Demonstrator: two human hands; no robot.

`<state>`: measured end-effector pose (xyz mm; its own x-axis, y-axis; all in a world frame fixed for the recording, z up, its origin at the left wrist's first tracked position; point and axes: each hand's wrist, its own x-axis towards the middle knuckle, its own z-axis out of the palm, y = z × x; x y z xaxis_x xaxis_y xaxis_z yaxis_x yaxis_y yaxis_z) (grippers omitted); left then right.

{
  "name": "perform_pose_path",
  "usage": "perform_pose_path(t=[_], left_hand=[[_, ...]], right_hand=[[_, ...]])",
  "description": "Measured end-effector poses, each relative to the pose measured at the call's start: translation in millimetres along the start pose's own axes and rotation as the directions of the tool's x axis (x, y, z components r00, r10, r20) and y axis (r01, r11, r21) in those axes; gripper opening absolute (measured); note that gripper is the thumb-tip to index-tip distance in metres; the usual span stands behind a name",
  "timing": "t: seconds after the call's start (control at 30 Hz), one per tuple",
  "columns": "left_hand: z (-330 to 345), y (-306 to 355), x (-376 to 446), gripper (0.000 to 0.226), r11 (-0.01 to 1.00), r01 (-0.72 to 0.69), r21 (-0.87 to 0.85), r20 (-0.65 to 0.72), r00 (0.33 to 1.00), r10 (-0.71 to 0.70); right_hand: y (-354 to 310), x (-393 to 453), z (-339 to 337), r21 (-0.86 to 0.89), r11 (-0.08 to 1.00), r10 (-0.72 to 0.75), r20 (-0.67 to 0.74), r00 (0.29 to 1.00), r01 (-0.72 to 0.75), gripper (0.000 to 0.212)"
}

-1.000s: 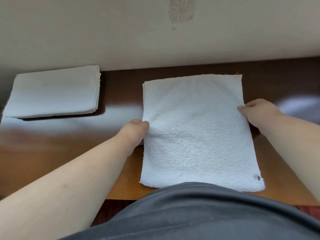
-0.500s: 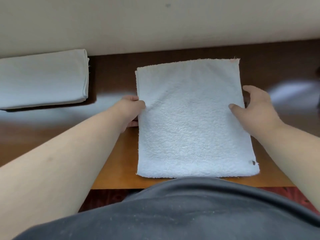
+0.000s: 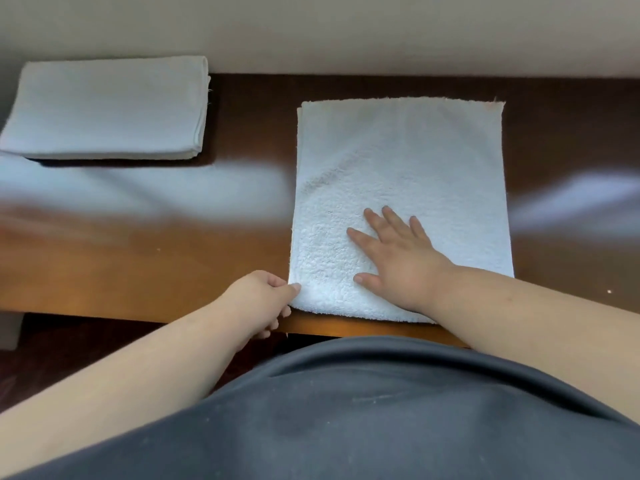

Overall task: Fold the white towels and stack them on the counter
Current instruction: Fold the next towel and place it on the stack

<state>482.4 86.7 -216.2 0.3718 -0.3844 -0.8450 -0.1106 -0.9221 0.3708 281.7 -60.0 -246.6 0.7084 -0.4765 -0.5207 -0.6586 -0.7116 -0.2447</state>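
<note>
A white terry towel [image 3: 401, 188] lies flat on the brown wooden counter [image 3: 145, 258], filling the middle and right of centre of the frame, its near edge close to the counter's front lip. The right hand [image 3: 398, 261] rests palm down on the lower middle of the towel, fingers spread and pointing toward the upper left, gripping nothing. The left hand [image 3: 258, 299] sits at the towel's lower left corner, thumb and fingertips pinched together on that corner, the rest of the hand over the counter's edge. The two hands are close but not touching, with a strip of towel between them. In the upper left of the frame a folded stack of white towels [image 3: 107, 105] sits against the pale wall [image 3: 346, 29], well apart from both hands. A dark grey shirt [image 3: 381, 417] fills the bottom of the frame.
</note>
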Motion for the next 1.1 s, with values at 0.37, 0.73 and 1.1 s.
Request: perform_pose_path(t=[0.37,0.73,1.1], left_hand=[[8.2,-6.8,9.0,0.029,0.948,-0.05,-0.316,-0.079,0.997,0.026],[15.7,0.0,4.8,0.049,0.862,-0.222,0.456,-0.361,0.839,0.408],[41.4,31.9,61.6,0.086,0.125,-0.438,0.89,0.234,0.675,0.7]], right_hand=[[-3.1,29.5,-10.7,-0.013,0.999,0.033,-0.079,0.996,-0.034,0.083],[5.5,1.6,-1.2,0.187,0.98,-0.012,-0.283,0.959,0.068,0.072],[71.1,-67.3,50.8,0.015,0.937,0.345,-0.2,0.917,-0.35,0.08]])
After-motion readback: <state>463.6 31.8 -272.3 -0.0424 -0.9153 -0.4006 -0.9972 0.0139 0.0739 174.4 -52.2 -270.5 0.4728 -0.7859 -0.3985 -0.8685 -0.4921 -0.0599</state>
